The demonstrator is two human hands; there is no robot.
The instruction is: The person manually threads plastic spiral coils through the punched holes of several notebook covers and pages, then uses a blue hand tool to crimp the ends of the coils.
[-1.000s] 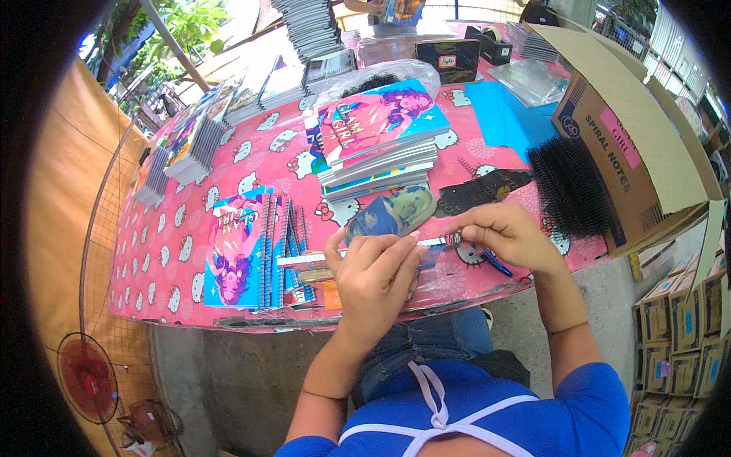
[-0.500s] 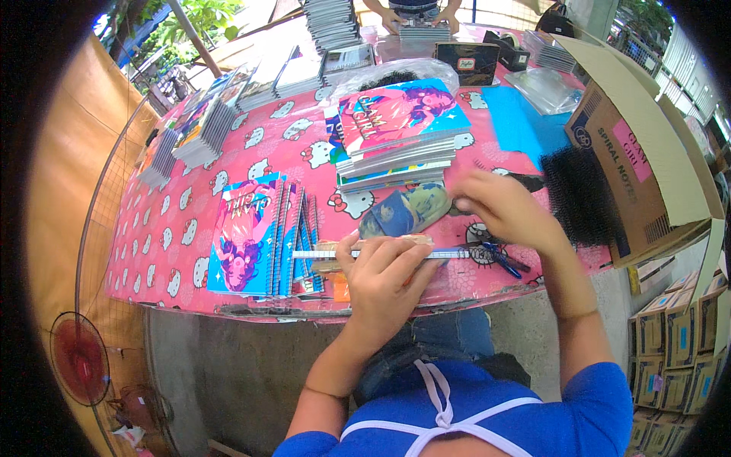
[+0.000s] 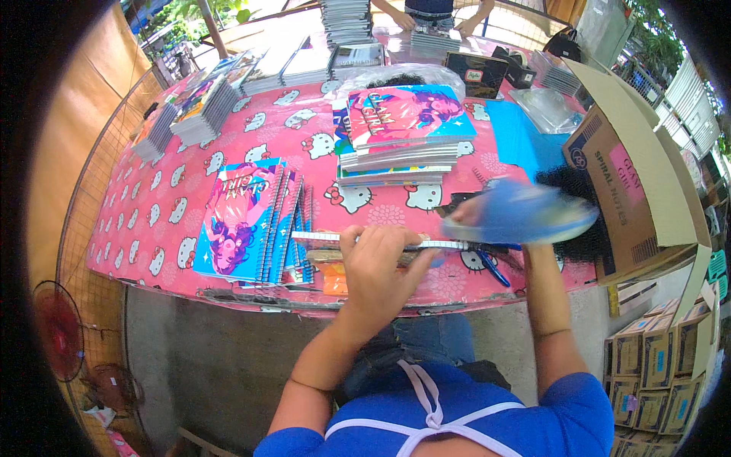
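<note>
the oval blue object (image 3: 544, 215), blurred, has left the slick pink tablecloth (image 3: 171, 221) at the left hand's (image 3: 381, 263) twelve o'clock; it hangs at two o'clock, clasped by the right hand (image 3: 467, 210). the left clamps a thin white-edged pad (image 3: 320, 238). glossy coil-bound notebooks (image 3: 236, 221) lie toward ten; farther out at two stands a matte cardboard box (image 3: 628, 194).

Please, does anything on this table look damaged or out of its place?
The pink table cover looks worn along its front edge, with dark patches. The middle notebook stack is uneven: some covers stick out to the left. The blue item in the right hand is too blurred to judge.
</note>
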